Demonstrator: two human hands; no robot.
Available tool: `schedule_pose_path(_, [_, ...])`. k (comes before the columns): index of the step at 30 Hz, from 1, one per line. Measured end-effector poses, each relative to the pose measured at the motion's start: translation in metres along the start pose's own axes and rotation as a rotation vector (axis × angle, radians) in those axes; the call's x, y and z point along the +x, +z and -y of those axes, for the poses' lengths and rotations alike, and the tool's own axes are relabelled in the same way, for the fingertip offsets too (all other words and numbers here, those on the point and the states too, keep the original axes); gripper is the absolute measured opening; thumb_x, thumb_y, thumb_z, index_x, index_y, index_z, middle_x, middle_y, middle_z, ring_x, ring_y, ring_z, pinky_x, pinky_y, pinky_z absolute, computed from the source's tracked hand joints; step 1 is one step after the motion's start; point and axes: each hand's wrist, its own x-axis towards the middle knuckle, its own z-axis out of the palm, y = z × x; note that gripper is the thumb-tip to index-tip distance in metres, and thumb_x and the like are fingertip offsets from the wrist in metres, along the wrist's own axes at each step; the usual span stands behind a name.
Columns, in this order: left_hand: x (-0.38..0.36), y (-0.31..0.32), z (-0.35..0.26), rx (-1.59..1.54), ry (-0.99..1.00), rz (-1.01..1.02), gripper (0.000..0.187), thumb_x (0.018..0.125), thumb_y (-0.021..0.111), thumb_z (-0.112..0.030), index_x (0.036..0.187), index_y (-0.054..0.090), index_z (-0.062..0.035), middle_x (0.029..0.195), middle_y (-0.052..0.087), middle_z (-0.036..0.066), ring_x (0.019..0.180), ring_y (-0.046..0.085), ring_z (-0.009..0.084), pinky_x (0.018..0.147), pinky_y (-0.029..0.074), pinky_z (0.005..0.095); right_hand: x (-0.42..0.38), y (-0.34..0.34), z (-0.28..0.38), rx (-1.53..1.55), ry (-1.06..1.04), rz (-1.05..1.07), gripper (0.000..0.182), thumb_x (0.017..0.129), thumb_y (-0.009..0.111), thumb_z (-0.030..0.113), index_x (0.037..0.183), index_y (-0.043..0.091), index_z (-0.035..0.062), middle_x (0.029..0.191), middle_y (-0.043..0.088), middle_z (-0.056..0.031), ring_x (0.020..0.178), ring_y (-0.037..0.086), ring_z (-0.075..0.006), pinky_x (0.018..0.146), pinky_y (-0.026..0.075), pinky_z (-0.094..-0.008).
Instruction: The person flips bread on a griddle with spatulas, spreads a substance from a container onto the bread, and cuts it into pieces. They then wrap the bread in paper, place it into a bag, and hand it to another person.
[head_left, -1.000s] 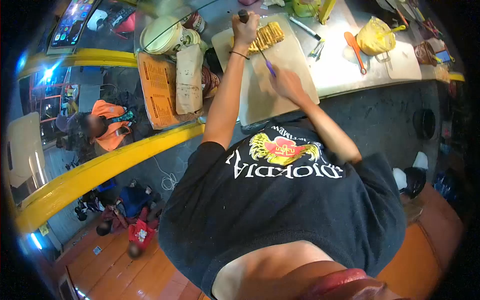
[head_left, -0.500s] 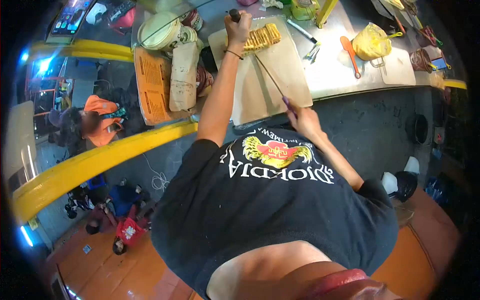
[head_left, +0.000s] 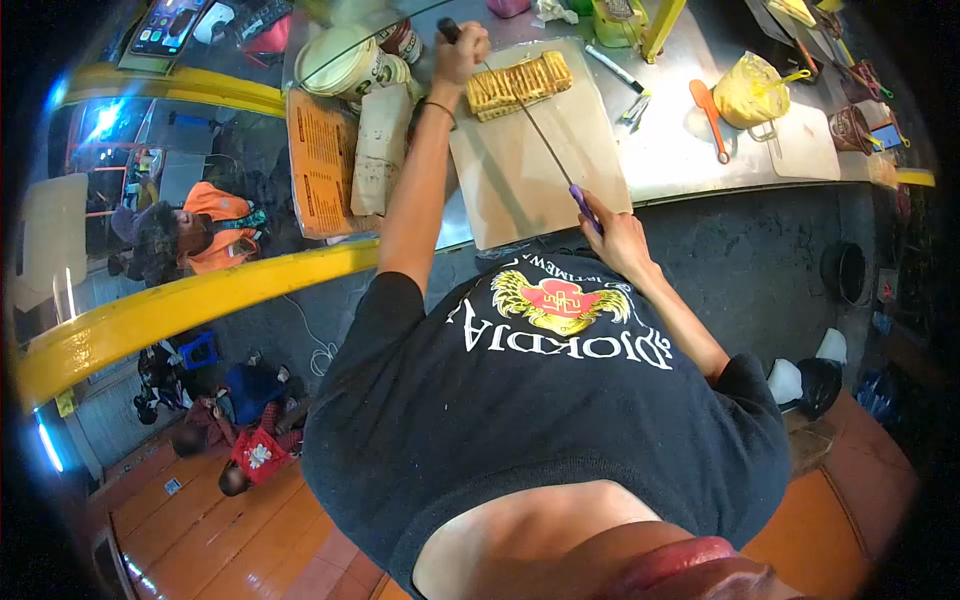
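a matt, pale wooden cutting board (head_left: 520, 170) lies on a smooth, brushed-metal counter (head_left: 680, 150) that catches the light. the toasted food (head_left: 517, 84) on it looks dry and ridged. a thin, bare metal blade (head_left: 535, 125) ends in a glossy purple plastic handle (head_left: 586, 208). nearby: a crumpled brown paper bag (head_left: 381, 150), a shiny yellow plastic bag (head_left: 752, 90), and an orange plastic spatula (head_left: 709, 104).

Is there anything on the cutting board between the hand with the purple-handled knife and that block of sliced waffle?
Nothing visible does. Between the right hand at the near edge and the sliced waffle block at the far end, the cutting board is bare; only the knife's own thin blade spans it.
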Motion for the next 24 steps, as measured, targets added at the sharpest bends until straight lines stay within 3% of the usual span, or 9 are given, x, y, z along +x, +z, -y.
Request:
schedule_pose_path(2, [0.000, 0.002, 0.009, 0.070, 0.078, -0.044, 0.043, 0.089, 0.051, -0.009, 0.053, 0.028, -0.0121, 0.049, 0.026, -0.004, 0.042, 0.022, 0.0077, 0.044, 0.019, 0.0282, 0.009, 0.000, 0.012, -0.012, 0.058, 0.031, 0.029, 0.088, 0.058, 0.028, 0.111, 0.063, 0.0110, 0.072, 0.066, -0.0194, 0.063, 0.063, -0.0398, 0.061, 0.051, -0.0489])
schedule_pose_path(3, [0.006, 0.005, 0.009, 0.067, 0.088, -0.034, 0.043, 0.089, 0.051, -0.009, 0.053, 0.028, -0.0121, 0.049, 0.026, -0.004, 0.042, 0.022, 0.0077, 0.044, 0.019, 0.0282, 0.024, 0.004, 0.014, -0.016, 0.056, 0.017, 0.029, 0.088, 0.058, 0.028, 0.111, 0.063, 0.0110, 0.072, 0.066, -0.0194, 0.063, 0.063, -0.0398, 0.061, 0.051, -0.0489])
schedule_pose_path(4, [0.007, 0.009, 0.010, 0.069, 0.050, -0.072, 0.042, 0.089, 0.052, -0.010, 0.053, 0.028, -0.0119, 0.049, 0.026, -0.004, 0.042, 0.022, 0.0076, 0.044, 0.018, 0.0282, 0.043, 0.011, 0.014, -0.063, 0.008, 0.022, 0.025, 0.088, 0.059, 0.027, 0.102, 0.066, 0.0075, 0.071, 0.065, -0.0206, 0.062, 0.063, -0.0400, 0.061, 0.051, -0.0487])
schedule_pose_path(6, [-0.001, 0.009, 0.015, 0.074, -0.007, -0.107, 0.042, 0.088, 0.052, -0.010, 0.053, 0.028, -0.0118, 0.048, 0.026, -0.004, 0.041, 0.022, 0.0076, 0.044, 0.018, 0.0282, 0.074, 0.025, 0.021, -0.097, -0.027, 0.034, 0.025, 0.087, 0.059, 0.026, 0.092, 0.068, 0.0040, 0.070, 0.065, -0.0217, 0.062, 0.063, -0.0401, 0.061, 0.051, -0.0486])
schedule_pose_path(8, [0.000, 0.001, 0.020, -0.005, -0.023, -0.130, 0.041, 0.086, 0.054, -0.006, 0.050, 0.034, -0.0100, 0.046, 0.035, -0.003, 0.040, 0.031, 0.0072, 0.041, 0.023, 0.0269, 0.099, 0.031, 0.031, -0.028, -0.079, 0.015, 0.029, 0.087, 0.058, 0.025, 0.077, 0.067, -0.0002, 0.066, 0.062, -0.0236, 0.060, 0.062, -0.0407, 0.060, 0.050, -0.0488])
schedule_pose_path(12, [-0.001, 0.008, 0.015, 0.022, 0.005, -0.163, 0.040, 0.085, 0.054, -0.006, 0.050, 0.035, -0.0099, 0.046, 0.035, -0.003, 0.040, 0.031, 0.0074, 0.041, 0.023, 0.0270, 0.070, 0.026, 0.037, -0.062, -0.076, -0.026, 0.029, 0.090, 0.057, 0.025, 0.081, 0.064, -0.0021, 0.064, 0.061, -0.0231, 0.060, 0.062, -0.0414, 0.059, 0.049, -0.0503])
schedule_pose_path(17, [0.003, 0.004, 0.019, 0.005, -0.025, -0.201, 0.040, 0.085, 0.054, -0.006, 0.050, 0.035, -0.0098, 0.046, 0.036, -0.003, 0.039, 0.031, 0.0080, 0.040, 0.023, 0.0272, 0.024, 0.014, 0.033, 0.060, 0.040, 0.077, 0.022, 0.094, 0.055, 0.023, 0.091, 0.058, 0.0021, 0.062, 0.061, -0.0219, 0.060, 0.061, -0.0419, 0.057, 0.047, -0.0524])
schedule_pose_path(18, [0.002, 0.008, 0.019, 0.035, 0.005, -0.191, 0.041, 0.087, 0.053, -0.010, 0.054, 0.029, -0.0121, 0.047, 0.029, -0.004, 0.040, 0.025, 0.0074, 0.042, 0.019, 0.0284, 0.029, 0.018, 0.029, 0.060, 0.044, 0.047, 0.022, 0.092, 0.056, 0.024, 0.090, 0.060, 0.0030, 0.062, 0.061, -0.0218, 0.060, 0.062, -0.0415, 0.057, 0.047, -0.0517])
schedule_pose_path(24, [0.001, 0.013, 0.014, 0.036, -0.002, -0.208, 0.040, 0.086, 0.054, -0.009, 0.054, 0.029, -0.0122, 0.047, 0.029, -0.004, 0.039, 0.025, 0.0082, 0.042, 0.019, 0.0285, 0.087, 0.002, 0.055, 0.050, 0.015, -0.025, 0.024, 0.088, 0.057, 0.025, 0.088, 0.062, 0.0012, 0.065, 0.063, -0.0223, 0.060, 0.062, -0.0412, 0.059, 0.049, -0.0503])
